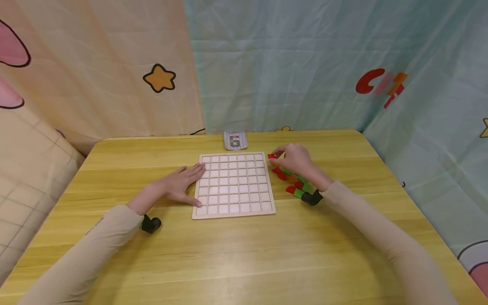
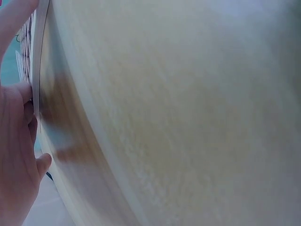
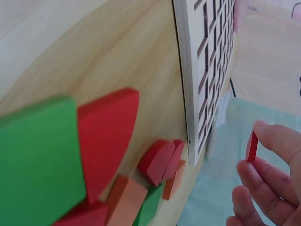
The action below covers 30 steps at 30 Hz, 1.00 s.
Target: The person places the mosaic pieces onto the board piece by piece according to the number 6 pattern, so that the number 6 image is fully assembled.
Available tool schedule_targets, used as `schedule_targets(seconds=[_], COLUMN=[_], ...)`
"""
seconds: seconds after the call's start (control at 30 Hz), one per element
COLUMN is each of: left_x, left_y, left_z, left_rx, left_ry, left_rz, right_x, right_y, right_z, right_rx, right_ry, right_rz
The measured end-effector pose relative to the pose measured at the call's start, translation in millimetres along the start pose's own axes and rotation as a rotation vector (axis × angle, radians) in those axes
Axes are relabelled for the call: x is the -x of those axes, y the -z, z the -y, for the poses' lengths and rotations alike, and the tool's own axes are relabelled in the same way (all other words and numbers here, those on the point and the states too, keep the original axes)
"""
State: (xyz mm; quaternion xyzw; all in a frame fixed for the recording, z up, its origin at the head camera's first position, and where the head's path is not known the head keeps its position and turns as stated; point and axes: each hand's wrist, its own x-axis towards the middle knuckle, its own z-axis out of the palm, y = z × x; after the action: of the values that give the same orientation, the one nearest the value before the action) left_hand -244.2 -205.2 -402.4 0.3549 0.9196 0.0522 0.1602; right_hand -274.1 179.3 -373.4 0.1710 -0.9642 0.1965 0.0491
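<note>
A pale wooden board (image 1: pixel 234 216) with a grid of square cells lies on the table. My left hand (image 1: pixel 177 185) rests on its left edge with fingers spread, thumb near the lower left corner. Off the board's upper right corner, my right hand (image 1: pixel 295 159) pinches a small red piece (image 3: pixel 252 147) between thumb and fingertips, raised above the table in the right wrist view. Below that hand lie several loose blocks: a green block (image 3: pixel 40 146), a red quarter-round block (image 3: pixel 107 134) and an orange block (image 3: pixel 125 199) among them. My right wrist partly covers this group in the head view.
Behind the board lies a small paper card (image 1: pixel 235 141) printed with a grid and a coloured pattern. The wooden table (image 1: pixel 236 258) extends toward me. A printed curtain (image 1: pixel 267 67) hangs along its far side. Black wrist mounts (image 1: pixel 151 224) sit under both forearms.
</note>
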Motion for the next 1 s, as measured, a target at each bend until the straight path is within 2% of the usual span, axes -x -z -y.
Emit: schedule_targets(seconds=[0.3,0.57,0.83,1.0], left_x=[1.8,1.0,2.5,4.6], left_y=[0.6,3.0,-1.4,-2.9], left_z=[0.7,0.1,0.5,0.6], left_rx=[-0.008,-0.001,0.01,0.018], left_ry=[0.012,0.004,-0.001,0.002], left_rz=[0.025,0.007,0.006,-0.005], right_x=[-7.3,-19.4,-31.0,-35.6], right_y=[-17,-31,-43,-48], right_z=[26,43,55,59], right_rx=[-0.006,-0.02,-0.036,-0.034], right_ry=[-0.02,0.015,-0.019,-0.025], right_rz=[0.033,0.021,0.1,0.116])
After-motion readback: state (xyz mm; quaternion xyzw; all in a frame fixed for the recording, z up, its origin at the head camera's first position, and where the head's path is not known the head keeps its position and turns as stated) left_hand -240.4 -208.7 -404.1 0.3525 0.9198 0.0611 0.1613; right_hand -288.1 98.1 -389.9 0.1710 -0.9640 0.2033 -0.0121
